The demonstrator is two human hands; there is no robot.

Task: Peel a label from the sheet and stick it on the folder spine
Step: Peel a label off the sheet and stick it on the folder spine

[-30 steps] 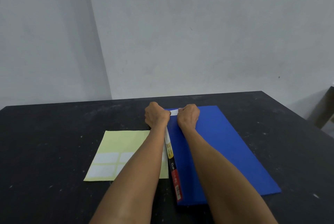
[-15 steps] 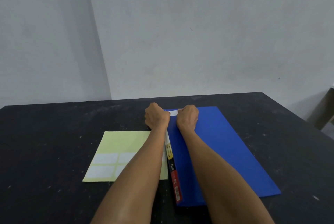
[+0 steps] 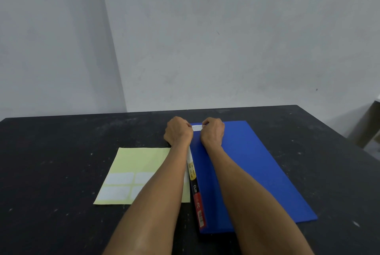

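Note:
A blue folder (image 3: 253, 168) lies flat on the black table (image 3: 51, 162), its spine (image 3: 195, 189) with white, yellow, black and red print along its left edge. A white label (image 3: 197, 127) is stretched across the far end of the spine. My left hand (image 3: 178, 131) pinches its left end and my right hand (image 3: 212, 131) pinches its right end. Whether the label touches the folder I cannot tell. The pale yellow label sheet (image 3: 135, 164) lies left of the folder, with white labels (image 3: 119, 178) in its near half, partly hidden by my left forearm.
A grey wall rises right behind the table's far edge. A piece of furniture (image 3: 370, 127) stands past the table's right corner. Bare black tabletop surrounds the sheet and folder.
Both hands stay at the far end of the spine. The visible strip of label between them has grown slightly as the hands drew a little apart.

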